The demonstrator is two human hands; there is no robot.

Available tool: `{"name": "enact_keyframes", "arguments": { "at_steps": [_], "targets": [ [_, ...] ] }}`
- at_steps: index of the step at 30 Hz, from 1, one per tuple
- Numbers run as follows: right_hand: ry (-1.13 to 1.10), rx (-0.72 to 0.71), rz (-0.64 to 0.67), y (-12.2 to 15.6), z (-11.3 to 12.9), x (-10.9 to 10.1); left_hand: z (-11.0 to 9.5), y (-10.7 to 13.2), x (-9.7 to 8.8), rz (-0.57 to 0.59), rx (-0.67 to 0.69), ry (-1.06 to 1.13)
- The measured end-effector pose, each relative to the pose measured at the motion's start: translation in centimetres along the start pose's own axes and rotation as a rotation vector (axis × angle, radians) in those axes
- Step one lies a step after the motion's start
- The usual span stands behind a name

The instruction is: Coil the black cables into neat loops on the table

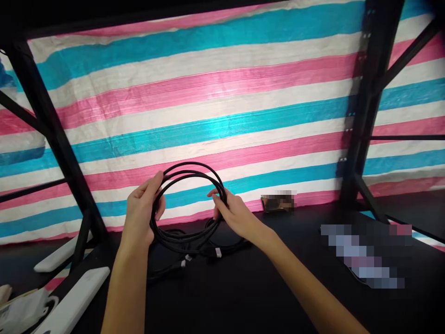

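A black cable [194, 163], wound into several round loops, is held up between my two hands above the black surface. My left hand [141, 208] grips the left side of the coil, with the thumb on top and the fingers wrapped behind. On the opposite side, my right hand [231, 211] has its fingers closed round the loops. Below the coil, more black cable [239, 243] lies on the surface. A black plug with a white end [218, 253] rests there, and a smaller white-tipped connector [183, 264] sits to its left.
White power strips [78, 301] and a white adapter [24, 308] lie at the left. A small dark item [277, 202] stands at the back; a blurred flat object [361, 257] is at right. Black shelf posts [368, 106] frame a striped sheet [215, 125] behind.
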State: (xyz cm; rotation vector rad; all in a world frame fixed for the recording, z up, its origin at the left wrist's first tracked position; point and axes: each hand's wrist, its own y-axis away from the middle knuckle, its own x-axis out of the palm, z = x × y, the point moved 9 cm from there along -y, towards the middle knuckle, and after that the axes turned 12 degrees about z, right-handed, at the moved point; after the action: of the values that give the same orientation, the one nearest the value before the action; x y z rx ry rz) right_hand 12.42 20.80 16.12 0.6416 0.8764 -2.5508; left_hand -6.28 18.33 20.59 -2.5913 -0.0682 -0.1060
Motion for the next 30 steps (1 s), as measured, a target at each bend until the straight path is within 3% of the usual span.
{"name": "enact_keyframes", "arguments": {
  "at_steps": [6, 14, 21, 24, 30],
  "targets": [
    [0.019, 0.085, -0.018, 1.0, 1.1, -1.0, 0.9, 0.0, 1.8, 0.139, -0.091, -0.110],
    [0.192, -0.017, -0.136, 1.4, 3.0, -2.7, 2.0, -0.1, 3.1, 0.282, -0.175, 0.018],
    [0.356, 0.036, 0.034, 0.6, 2.1, -0.7, 4.0, 0.6, 4.4, 0.604, -0.398, 0.216],
    [0.443, 0.051, 0.063, 0.3, 1.8, -0.1, 5.3, 0.4, 4.3, 0.614, -0.457, 0.262],
    [0.452, -0.020, -0.063, 0.5, 2.5, -1.6, 5.3, -0.4, 4.5, 0.559, -0.334, 0.316]
  ]
}}
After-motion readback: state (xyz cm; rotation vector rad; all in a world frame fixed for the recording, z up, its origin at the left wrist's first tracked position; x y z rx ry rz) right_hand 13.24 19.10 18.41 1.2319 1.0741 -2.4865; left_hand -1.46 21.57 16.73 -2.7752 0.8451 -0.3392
